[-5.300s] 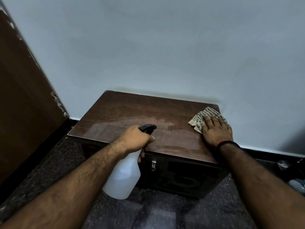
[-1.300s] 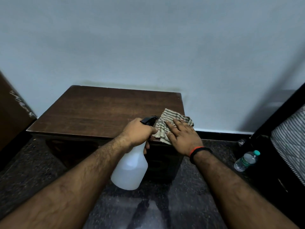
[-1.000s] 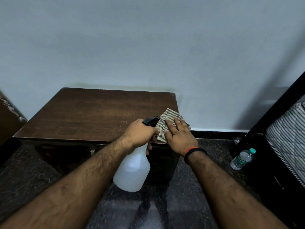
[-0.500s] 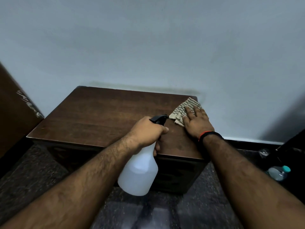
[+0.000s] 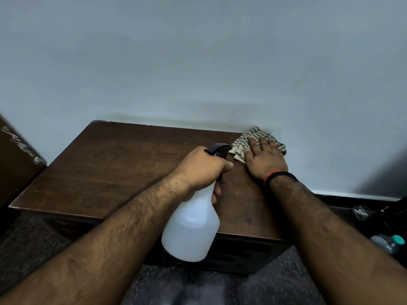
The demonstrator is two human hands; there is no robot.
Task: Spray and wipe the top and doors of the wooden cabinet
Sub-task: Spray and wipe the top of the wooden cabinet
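Head view shows two bare hands over one wooden cabinet (image 5: 105,172). One left hand (image 5: 202,170) is clenched around the neck of one white spray bottle (image 5: 191,230), its black nozzle (image 5: 219,148) pointing away toward the right hand. That right hand (image 5: 264,161) lies flat, fingers spread, pressing one striped cloth (image 5: 242,144) onto the cabinet's far right corner, against the pale wall (image 5: 198,62). One dark band (image 5: 278,175) circles the right wrist. Below and right of the right forearm, one water bottle (image 5: 389,243) with a teal cap lies on the floor (image 5: 286,282). Cabinet doors sit dim beneath the bottle.
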